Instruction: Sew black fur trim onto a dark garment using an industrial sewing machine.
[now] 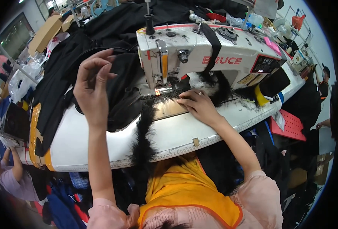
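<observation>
A white sewing machine [192, 63] stands in front of me, its needle area lit. A strip of black fur trim [143, 133] runs from beneath the needle area down over the table's front edge. My right hand [201, 107] lies on the machine bed just right of the presser foot, its outstretched fingers touching the fur. Raised over the table at the left, my left hand [93, 86] has bent fingers, apart from the thumb, and nothing visible in them. Behind it, black fabric [119, 105] is heaped up to the machine.
A ruler strip [173, 153] follows the curved front edge of the white table [75, 143]. More black fur lies under the machine's arm. At the right is a red perforated tray [288, 126]. Another person [18, 179] sits at the far left.
</observation>
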`<state>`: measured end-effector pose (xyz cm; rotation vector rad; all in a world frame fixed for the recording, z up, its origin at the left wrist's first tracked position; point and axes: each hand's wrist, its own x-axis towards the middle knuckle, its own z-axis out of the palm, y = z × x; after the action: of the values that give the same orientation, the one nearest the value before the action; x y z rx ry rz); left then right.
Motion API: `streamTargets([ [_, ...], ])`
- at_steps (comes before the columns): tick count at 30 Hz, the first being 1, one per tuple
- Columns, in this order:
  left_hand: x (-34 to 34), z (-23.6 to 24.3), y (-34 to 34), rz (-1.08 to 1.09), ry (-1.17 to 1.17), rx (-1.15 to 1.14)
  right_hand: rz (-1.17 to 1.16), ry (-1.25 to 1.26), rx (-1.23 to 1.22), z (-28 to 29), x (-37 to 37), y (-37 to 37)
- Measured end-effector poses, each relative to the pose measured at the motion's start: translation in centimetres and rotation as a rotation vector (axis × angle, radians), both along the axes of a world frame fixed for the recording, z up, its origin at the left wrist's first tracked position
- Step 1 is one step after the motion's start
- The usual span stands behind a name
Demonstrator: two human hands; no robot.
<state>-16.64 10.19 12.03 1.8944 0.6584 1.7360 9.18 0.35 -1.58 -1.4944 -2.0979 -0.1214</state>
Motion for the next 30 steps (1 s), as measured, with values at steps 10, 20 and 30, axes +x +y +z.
streamTargets([
  [10,3.3,-0.2,3.0,0.067,0.0,0.428,-0.07,0.028,-0.031,0.3,-0.7,-0.3],
  [20,2.6,-9.8,0.8,-0.071,0.526,0.093,-0.083,0.028,-0.009,0.6,-1.2,0.2],
  [30,5.7,-11.0,-2.5,-0.238,0.541,-0.34,-0.148,0.472,-0.021,1.4,-2.5,-0.1],
])
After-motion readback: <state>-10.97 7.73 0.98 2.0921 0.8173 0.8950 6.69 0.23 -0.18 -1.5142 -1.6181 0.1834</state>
